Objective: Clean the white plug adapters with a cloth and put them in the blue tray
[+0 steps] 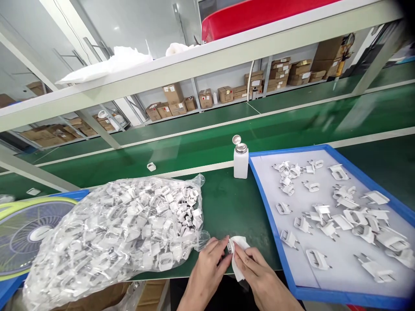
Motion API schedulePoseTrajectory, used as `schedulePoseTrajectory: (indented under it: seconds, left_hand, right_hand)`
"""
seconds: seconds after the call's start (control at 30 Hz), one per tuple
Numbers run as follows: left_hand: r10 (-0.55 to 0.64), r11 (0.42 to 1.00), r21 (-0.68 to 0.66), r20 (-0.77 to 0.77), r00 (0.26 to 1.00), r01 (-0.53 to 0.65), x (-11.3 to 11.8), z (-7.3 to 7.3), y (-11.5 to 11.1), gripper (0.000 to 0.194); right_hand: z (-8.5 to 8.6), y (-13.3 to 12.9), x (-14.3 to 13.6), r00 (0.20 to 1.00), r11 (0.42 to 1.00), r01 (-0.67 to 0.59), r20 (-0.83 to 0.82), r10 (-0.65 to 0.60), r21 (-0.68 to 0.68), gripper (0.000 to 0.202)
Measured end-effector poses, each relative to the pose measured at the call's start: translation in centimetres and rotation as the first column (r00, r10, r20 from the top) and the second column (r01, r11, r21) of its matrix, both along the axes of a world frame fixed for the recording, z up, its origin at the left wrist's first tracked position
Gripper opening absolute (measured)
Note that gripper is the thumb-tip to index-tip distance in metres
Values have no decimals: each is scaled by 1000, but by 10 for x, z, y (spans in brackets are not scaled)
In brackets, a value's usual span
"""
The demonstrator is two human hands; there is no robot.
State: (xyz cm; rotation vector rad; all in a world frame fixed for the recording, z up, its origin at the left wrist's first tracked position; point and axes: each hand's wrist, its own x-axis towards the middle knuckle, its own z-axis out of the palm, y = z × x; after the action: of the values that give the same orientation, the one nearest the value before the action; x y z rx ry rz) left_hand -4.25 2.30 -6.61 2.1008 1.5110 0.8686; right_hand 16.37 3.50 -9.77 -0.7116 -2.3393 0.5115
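Observation:
Close to the table's front edge, my left hand (207, 270) pinches a small white plug adapter (230, 245), mostly covered by fingers. My right hand (261, 272) grips a folded white cloth (240, 241) and presses it against that adapter. To the left lies a large clear plastic bag (113, 229) full of white plug housings. On the right, a blue-rimmed tray (266, 207) holds many scattered white two-pin plug adapters (317, 259). Beyond my hands stands a white pump bottle (240, 166) with its metal lid flipped up.
A fan with a yellow-green rim (19, 235) lies at the far left. One loose white piece (151, 166) sits behind the bag. Above the green table (220, 203) runs a shelf beam (194, 65) carrying a red bin (246, 19). Cardboard boxes (173, 93) line racks behind.

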Motion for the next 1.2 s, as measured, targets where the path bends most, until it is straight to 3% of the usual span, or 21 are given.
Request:
schedulePoseTrajectory:
  seconds: [0.1,0.3,0.4,0.7,0.87,1.03,1.2]
  left_hand:
    - [-12,1000,-18,-24,1000,11,0,2,0,37]
    - [-28,999,-28,-36,999,27,1,4,0,40]
    - [-18,1000,-19,-15,1000,17,2,1,-2,41]
    - [60,997,-58,6,998,-59,7,8,-5,26]
    - [66,996,-63,18,998,-65,6,9,-5,28]
    - [21,999,-48,20,1000,-20,7,14,-13,22]
    - [-63,998,-4,-45,997,62,5,19,-26,21]
  right_hand:
    - [0,4,-9,999,998,49,12,-49,-37,95]
    - [10,25,-30,992,980,130,23,-128,-153,58]
    - [12,29,-33,991,977,137,17,-136,-164,51]
    - [-14,-6,-14,994,992,108,-33,-106,58,89]
    - [-14,-16,-11,993,992,91,-81,-84,89,92]
    - [-5,-14,-15,979,993,101,-170,-109,-53,86]
    - [20,-4,-9,968,932,8,-230,-98,-363,57]
